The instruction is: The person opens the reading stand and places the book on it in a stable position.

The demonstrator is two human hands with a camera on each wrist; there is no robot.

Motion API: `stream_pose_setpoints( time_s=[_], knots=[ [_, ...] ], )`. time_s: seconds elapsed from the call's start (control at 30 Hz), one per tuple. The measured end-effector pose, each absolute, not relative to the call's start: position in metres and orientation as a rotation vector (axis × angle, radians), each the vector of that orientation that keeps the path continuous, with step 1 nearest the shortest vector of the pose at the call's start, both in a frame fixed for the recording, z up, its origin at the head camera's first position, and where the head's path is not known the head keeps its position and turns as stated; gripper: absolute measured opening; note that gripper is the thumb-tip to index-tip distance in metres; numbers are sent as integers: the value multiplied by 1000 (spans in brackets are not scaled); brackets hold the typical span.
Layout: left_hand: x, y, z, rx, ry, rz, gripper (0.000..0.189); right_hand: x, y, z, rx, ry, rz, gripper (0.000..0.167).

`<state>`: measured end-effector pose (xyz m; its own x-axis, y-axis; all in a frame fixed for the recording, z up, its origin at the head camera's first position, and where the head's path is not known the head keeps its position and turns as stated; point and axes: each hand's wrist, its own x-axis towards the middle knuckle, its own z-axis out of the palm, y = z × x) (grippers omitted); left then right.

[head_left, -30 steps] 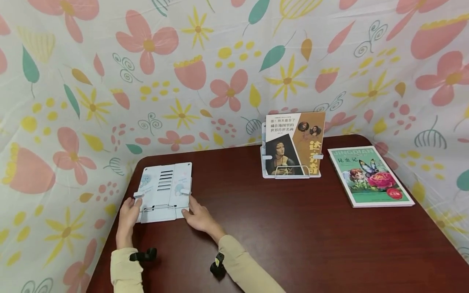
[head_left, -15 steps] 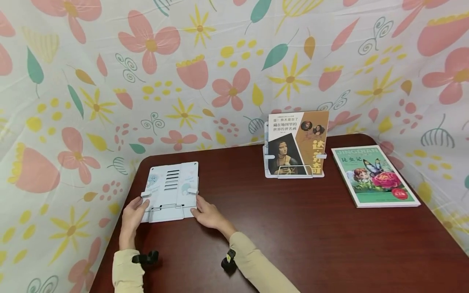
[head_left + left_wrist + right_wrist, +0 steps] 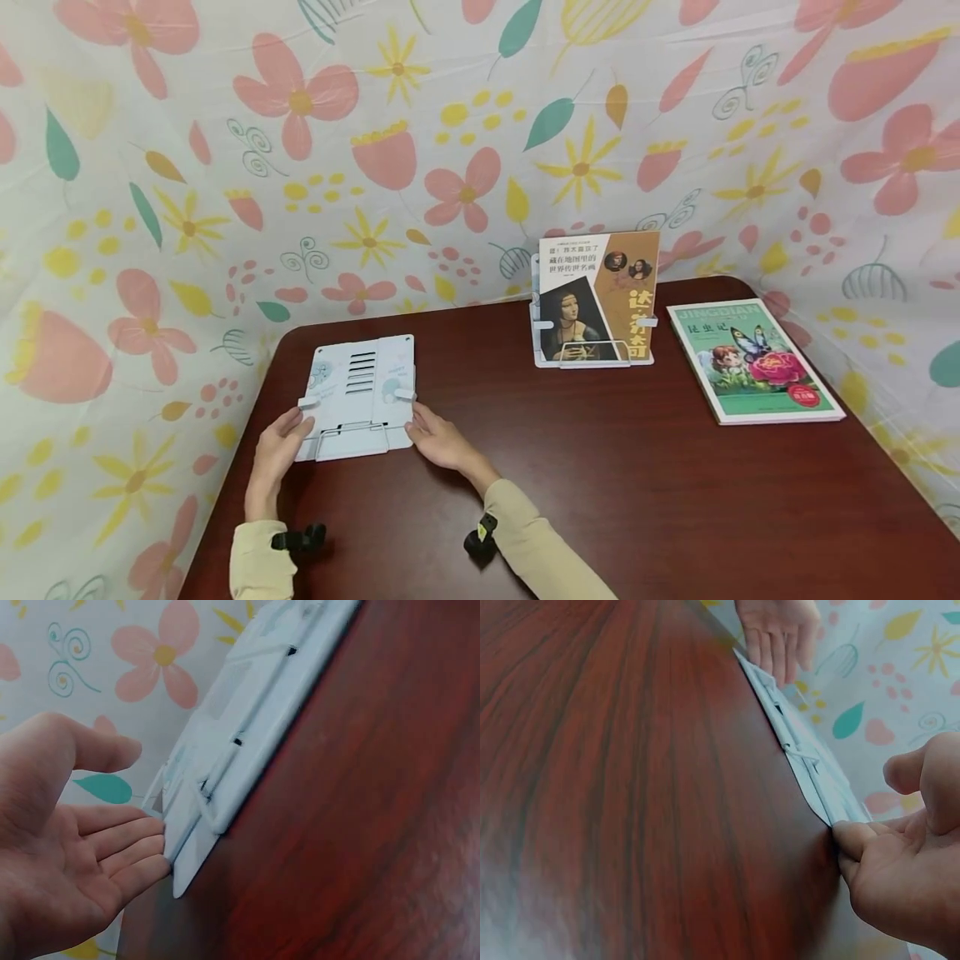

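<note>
A white book stand (image 3: pixel 360 398) with slots, side clips and a wire page holder lies nearly flat on the left part of the table. My left hand (image 3: pixel 277 450) is at its left edge. In the left wrist view the fingers (image 3: pixel 131 847) are straight, fingertips right at the edge, with the thumb raised away. Across from it, my right hand (image 3: pixel 442 440) touches the right edge. The right wrist view shows its fingers (image 3: pixel 855 840) slightly bent against the stand's corner and its thumb lifted off.
A second white stand (image 3: pixel 537 333) at the back props up a brown and white book (image 3: pixel 626 287) with a portrait. Right of it a green book (image 3: pixel 757 367) lies flat on the dark wooden table (image 3: pixel 600 475). A flower-patterned cloth (image 3: pixel 300 208) hangs behind.
The white stand has slid a little to the right over the table, with both hands moving along at its edges. The head view has shifted slightly.
</note>
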<state>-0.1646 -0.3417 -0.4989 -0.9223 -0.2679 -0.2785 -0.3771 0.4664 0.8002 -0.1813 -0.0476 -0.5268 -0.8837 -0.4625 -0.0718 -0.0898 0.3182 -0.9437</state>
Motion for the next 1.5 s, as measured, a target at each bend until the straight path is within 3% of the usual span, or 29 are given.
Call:
stream_pose_setpoints(
  time_s=[0.8,1.5],
  knots=[
    [-172,-300,-494,-385,2655,1297,66,-186,19,-527,-468,2173,-1719,51],
    [-190,-254,-503,-244,2625,1340,65,-183,68,-524,-276,2272,-1740,52]
  ],
)
